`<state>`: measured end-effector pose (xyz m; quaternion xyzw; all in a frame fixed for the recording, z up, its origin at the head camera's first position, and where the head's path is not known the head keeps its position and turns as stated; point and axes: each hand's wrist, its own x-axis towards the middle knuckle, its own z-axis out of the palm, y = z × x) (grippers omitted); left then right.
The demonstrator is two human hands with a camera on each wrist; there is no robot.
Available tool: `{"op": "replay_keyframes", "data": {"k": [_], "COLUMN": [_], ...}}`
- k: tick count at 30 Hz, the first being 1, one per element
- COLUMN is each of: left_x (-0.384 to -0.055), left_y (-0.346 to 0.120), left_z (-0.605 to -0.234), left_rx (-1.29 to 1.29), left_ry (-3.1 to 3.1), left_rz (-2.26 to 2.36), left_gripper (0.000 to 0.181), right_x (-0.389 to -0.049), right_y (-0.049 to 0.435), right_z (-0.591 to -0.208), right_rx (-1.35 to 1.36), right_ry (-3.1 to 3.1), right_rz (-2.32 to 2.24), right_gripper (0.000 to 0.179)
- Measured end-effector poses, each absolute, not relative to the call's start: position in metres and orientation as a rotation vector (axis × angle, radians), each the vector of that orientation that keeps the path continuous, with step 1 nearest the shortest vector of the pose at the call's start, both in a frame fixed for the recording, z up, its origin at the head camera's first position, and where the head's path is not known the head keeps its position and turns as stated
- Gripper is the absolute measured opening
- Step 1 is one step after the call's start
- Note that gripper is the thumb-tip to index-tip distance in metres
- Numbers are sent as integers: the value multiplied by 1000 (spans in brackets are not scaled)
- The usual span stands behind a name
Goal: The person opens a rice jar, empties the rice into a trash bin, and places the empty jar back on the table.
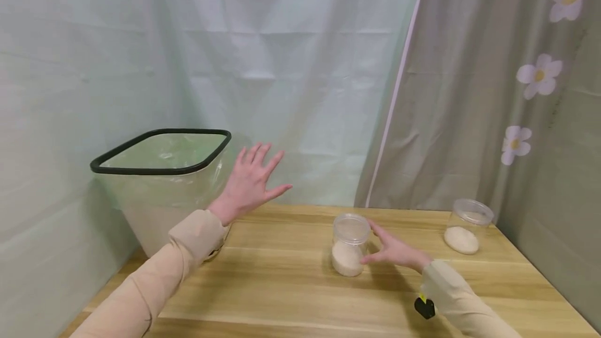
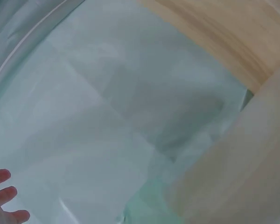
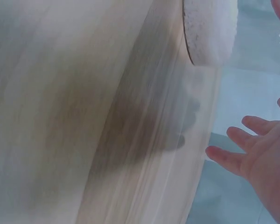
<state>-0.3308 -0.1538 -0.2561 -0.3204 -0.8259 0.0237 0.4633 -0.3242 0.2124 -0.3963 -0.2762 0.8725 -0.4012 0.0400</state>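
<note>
While the L hand (image 1: 246, 184) splays empty nr the bin (image 1: 155, 192), the upright ctr jar (image 1: 347, 260) stands at 9 o'clock from the closer R hand (image 1: 394, 250), spread, gripping nothing.

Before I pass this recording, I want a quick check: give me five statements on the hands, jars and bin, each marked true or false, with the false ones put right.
1. The right hand is beside the middle jar. True.
2. The left hand holds a jar. False: the left hand is empty, fingers spread.
3. The bin has a black rim. True.
4. The other jar stands left of the bin. False: the other jar is far to its right.
5. Both jars have pale contents. True.
</note>
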Motion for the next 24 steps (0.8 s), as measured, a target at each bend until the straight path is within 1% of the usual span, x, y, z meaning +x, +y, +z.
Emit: {"op": "replay_keyframes", "data": {"k": [8,12,16,20,24], "left_x": [-322,-319,-317,-315,-314], "left_y": [-170,-178,-189,-201,-213], "left_z": [-233,-224,-220,-219,-219], "left_rx": [-741,-707,-698,-697,-685], "left_ry": [-1979,-1989,-2004,-2000,-1971], "left_rz": [93,84,79,67,68], "left_gripper": [81,82,80,78,80], "right_x": [-323,-313,-314,-321,-320], "right_y": [206,200,199,201,200], "right_z": [-402,-392,-392,-402,-404], "right_rx": [-840,-857,-881,-902,-906], "right_ry": [2613,2606,2604,2604,2592], "right_rz": [-1331,-1367,-1375,-1377,-1382], "right_gripper": [100,98,97,96,96]}}
